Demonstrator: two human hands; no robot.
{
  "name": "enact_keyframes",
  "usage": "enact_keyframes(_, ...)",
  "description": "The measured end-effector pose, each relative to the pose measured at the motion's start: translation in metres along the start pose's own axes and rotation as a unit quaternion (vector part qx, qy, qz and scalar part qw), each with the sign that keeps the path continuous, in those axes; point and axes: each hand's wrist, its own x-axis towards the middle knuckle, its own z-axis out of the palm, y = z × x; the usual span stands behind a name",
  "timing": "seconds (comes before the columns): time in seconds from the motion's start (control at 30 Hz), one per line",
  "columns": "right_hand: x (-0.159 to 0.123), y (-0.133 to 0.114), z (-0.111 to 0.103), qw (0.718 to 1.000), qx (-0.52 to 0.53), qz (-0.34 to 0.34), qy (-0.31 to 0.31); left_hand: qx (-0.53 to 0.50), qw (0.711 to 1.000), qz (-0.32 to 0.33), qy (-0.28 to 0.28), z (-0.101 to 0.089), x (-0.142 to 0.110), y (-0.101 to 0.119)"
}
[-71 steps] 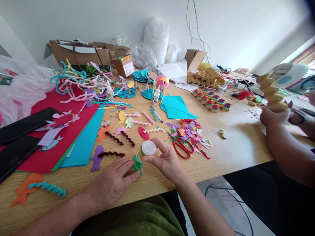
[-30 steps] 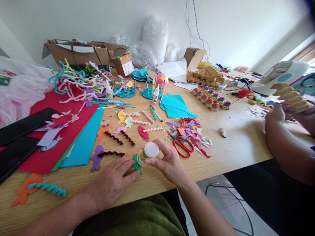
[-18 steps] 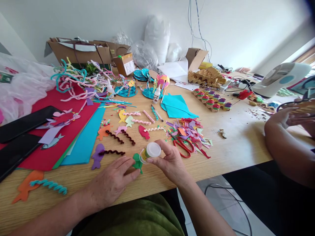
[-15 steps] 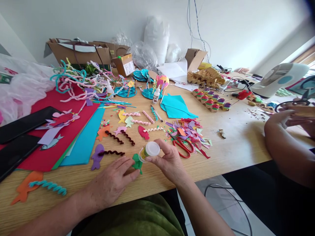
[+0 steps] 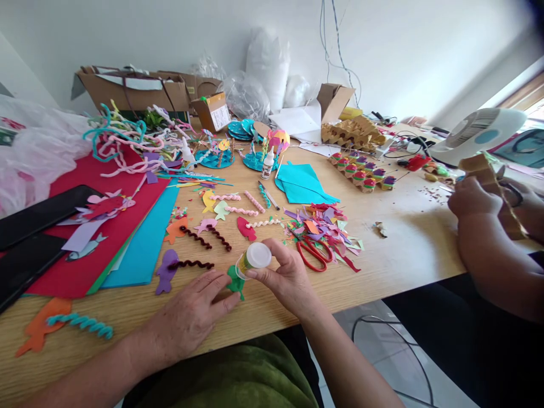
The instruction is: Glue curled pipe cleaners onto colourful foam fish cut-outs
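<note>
My right hand (image 5: 284, 279) grips a small glue bottle (image 5: 253, 259) with a white base, tilted tip-down onto a green foam fish (image 5: 235, 281) near the table's front edge. My left hand (image 5: 190, 312) lies flat on the wooden table (image 5: 408, 249), fingers stretched, its fingertips pinning the green fish. A purple foam fish (image 5: 166, 272) with a dark coiled pipe cleaner (image 5: 192, 264) lies just left of it. More foam fish with coiled pipe cleaners lie beyond.
Red scissors (image 5: 313, 255) lie by a heap of foam scraps (image 5: 323, 224). Red and blue foam sheets (image 5: 127, 226) and black tablets (image 5: 38, 215) sit left. Another person's hands (image 5: 476, 198) hold a cardboard strip at right, near a white fan (image 5: 476, 130). Boxes and bags line the wall.
My hands have barely moved; the glue bottle stays on the green fish. The other person's hands lowered the cardboard piece and turned it.
</note>
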Motion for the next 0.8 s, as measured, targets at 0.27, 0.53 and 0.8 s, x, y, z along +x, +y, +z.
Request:
enact_keyframes(0.27, 0.0001, 0.0001, -0.0001, 1.000, -0.021, -0.002, 0.001, 0.010, 1.000, 0.008, 0.001, -0.0022, 0.0028, 0.0000)
enact_keyframes(0.53, -0.0013, -0.0062, -0.0024, 1.000, -0.018, 0.000, -0.021, 0.002, 1.000, -0.001, 0.010, -0.0012, 0.0018, 0.0003)
enact_keyframes(0.8, 0.0002, -0.0045, 0.0007, 1.000, -0.020, 0.001, -0.021, -0.015, 1.000, -0.009, 0.006, 0.0009, -0.0003, -0.0006)
